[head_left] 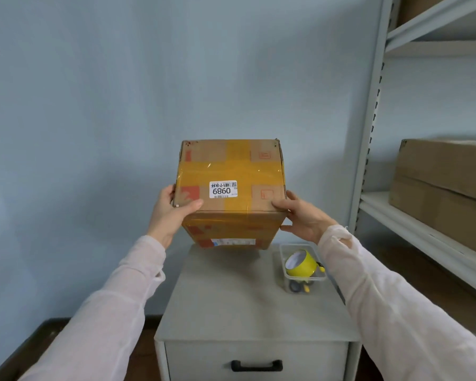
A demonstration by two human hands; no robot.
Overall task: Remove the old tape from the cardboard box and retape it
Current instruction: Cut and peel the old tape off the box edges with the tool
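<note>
A brown cardboard box [261, 158] is held in the air above a grey cabinet, tilted so its top faces me. Yellowish tape [231, 171] crosses the top in two bands, with a white label reading 0989 upside down. My left hand [171, 213] grips the box's near left corner, thumb on the top. My right hand [302, 215] grips the near right corner, thumb on the top and fingers along the side. A yellow tape roll [302, 264] lies in a clear plastic tub at the cabinet's right side.
The grey cabinet [231, 298] has a drawer with a black handle [256, 365]. The clear tub [286, 281] also holds small dark and yellow items. A metal shelf rack [368, 133] stands at the right with a large cardboard carton [445, 182] on it. A pale wall is behind.
</note>
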